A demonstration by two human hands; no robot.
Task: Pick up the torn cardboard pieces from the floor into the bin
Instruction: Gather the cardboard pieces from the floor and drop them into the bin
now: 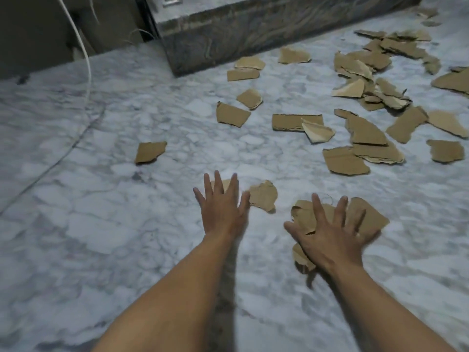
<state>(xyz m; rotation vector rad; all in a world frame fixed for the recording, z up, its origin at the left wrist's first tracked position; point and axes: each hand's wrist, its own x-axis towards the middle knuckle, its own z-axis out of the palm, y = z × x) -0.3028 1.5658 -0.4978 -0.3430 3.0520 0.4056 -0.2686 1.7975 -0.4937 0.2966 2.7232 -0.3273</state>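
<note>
Torn cardboard pieces [360,130] lie all over the marble floor [101,224], mostly to the right. The right hand [327,235] lies flat with fingers spread on a small pile [368,217]. The left hand [223,209] is also spread flat, beside one piece [264,195]. The pieces look light, thin and a bit bendy. Lying flat, they are probably easiest to lift by a raised torn edge. No bin shows.

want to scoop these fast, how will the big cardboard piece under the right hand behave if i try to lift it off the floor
The cardboard piece under the right hand looks thin and flat, so probably light and fairly stiff, though its torn edges may bend. Lying flush on the smooth marble floor, it will likely slide rather than lift; an edge may need prying up.
</note>
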